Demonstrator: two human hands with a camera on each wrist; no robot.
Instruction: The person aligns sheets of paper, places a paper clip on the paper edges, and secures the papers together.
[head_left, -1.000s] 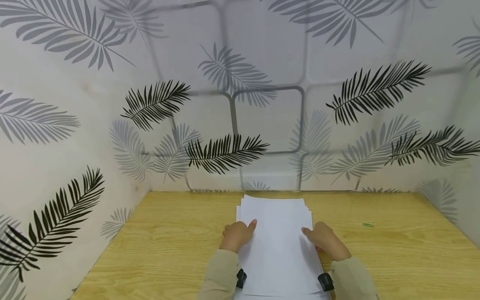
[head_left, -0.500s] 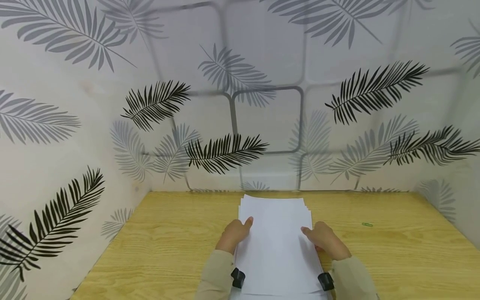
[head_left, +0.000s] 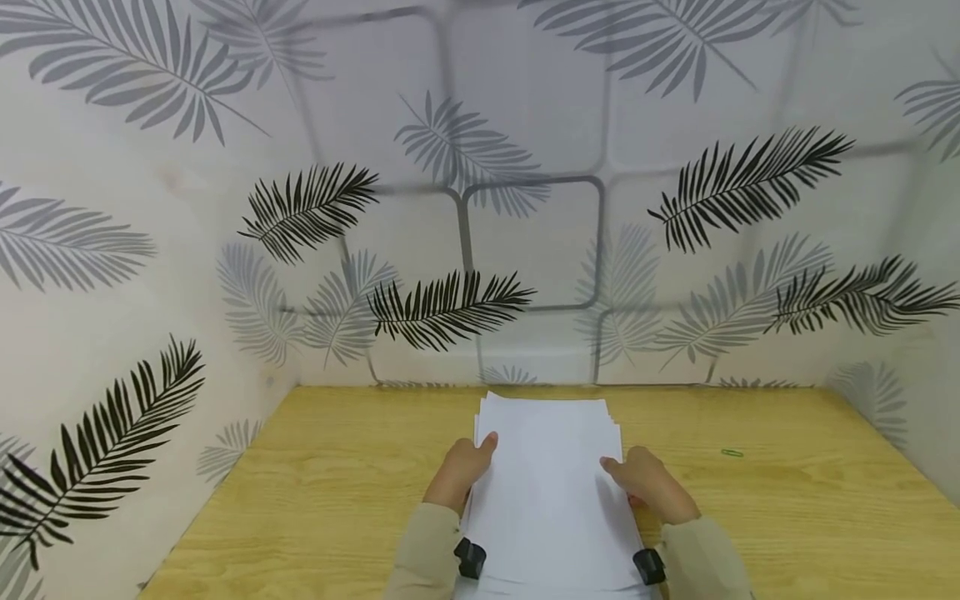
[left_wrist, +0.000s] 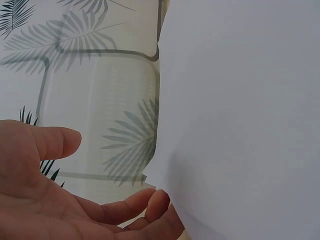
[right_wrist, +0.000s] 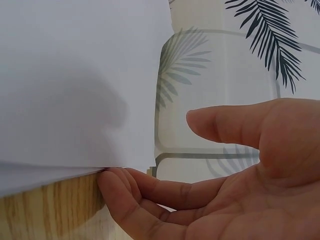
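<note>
A: Head view first. Where is the paper?

B: The stack of white paper (head_left: pixel 547 500) lies on the wood-grain table (head_left: pixel 337 475), in the middle near the person, its sheets not quite flush: small steps show at both far corners. A second ago a lower sheet stuck out further on the left; now only a thin strip of it shows there.

A: And the hands?

B: The left hand (head_left: pixel 460 468) has shifted outward, away from the middle of the stack, and its thumb tip now shows just at the left edge instead of further in over the top sheet. The black strap piece (head_left: pixel 471 558) at that wrist has gone outward with it. The right hand (head_left: pixel 651 483) is at the right edge, much as it was. Beyond it, the green paper clip (head_left: pixel 732 453) lies where it lay.

A: Left wrist view?

B: No grasp that I can see. The thumb (left_wrist: pixel 62 143) stands clear of the sheets, and the loosely bent fingers (left_wrist: pixel 127 210) touch the edge of the stack with their tips. Behind is the leaf-patterned wall covering (left_wrist: pixel 100 100).

A: Right wrist view?

B: Similar: thumb raised apart from the paper, fingers bent with their tips against the edge, not clenched. Near them the layers part slightly, a lower sheet showing under the upper ones, with table grain below.
</note>
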